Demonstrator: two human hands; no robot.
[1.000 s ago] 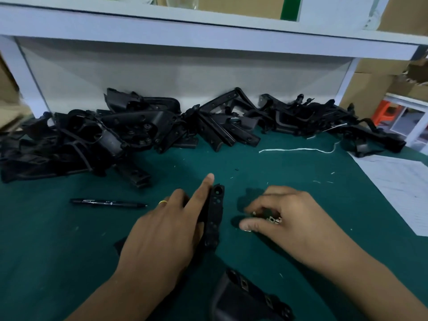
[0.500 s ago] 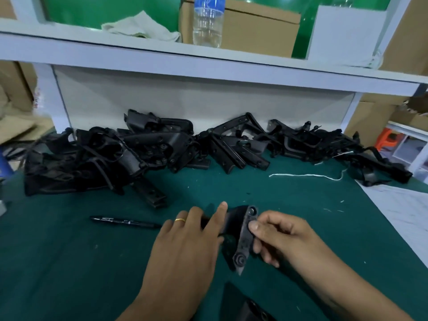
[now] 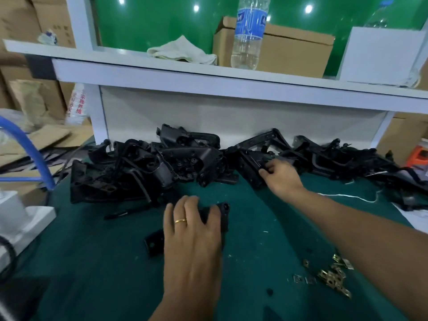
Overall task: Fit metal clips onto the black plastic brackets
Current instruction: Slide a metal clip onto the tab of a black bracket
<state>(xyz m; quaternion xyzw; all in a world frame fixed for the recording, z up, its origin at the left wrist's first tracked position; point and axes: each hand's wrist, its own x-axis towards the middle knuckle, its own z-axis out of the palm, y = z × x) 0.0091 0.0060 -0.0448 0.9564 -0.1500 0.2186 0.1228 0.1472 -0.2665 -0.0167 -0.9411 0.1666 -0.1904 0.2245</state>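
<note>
Cardboard boxes (image 3: 34, 93) stack at far left, one with faint printing too blurred to read, and a white bag (image 3: 77, 104) beside the shelf post carries red Chinese characters that cannot be made out for certain. A blue hose (image 3: 30, 147) curves down past them. On the green mat (image 3: 92, 262), a heap of black plastic brackets (image 3: 143, 172) runs along the white backboard. The left hand (image 3: 192, 232), a gold ring (image 3: 180, 221) on one finger, rests with fingers curled over a single bracket (image 3: 223, 214) lying on the mat. On the shelf above stands a water bottle (image 3: 249, 33) with a blue label, its lettering unreadable. The right hand (image 3: 281, 176) reaches into the heap, fingers pinching another bracket (image 3: 251, 169). Metal clips (image 3: 328, 276) lie scattered near the right forearm.
</note>
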